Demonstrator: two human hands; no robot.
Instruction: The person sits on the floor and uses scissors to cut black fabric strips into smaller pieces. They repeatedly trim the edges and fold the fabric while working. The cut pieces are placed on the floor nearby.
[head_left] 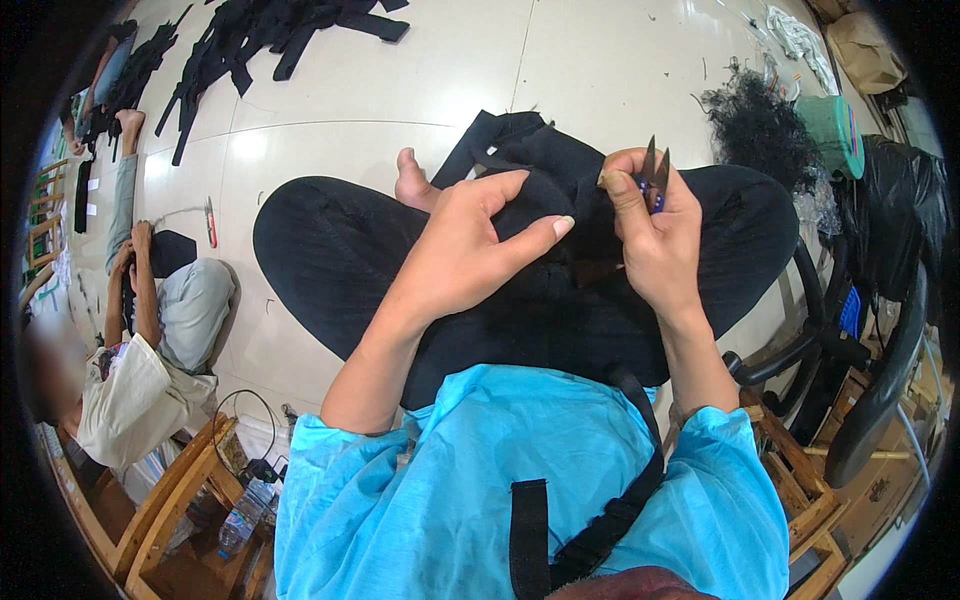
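I sit cross-legged with black fabric over my lap and crossed legs. My left hand grips a dark folded piece of it, thumb and forefinger curved around the edge. My right hand is closed on small snips with dark pointed blades and blue handles, points upward, its thumb and forefinger pinched near the fabric's right side; whether they also grip cloth is unclear. My bare foot shows beyond the left hand.
At left another person sits working on black fabric, beside red-handled cutters. Black strips lie on the tiled floor. Right are black fibres, a green container, black bags; wooden frames stand lower left.
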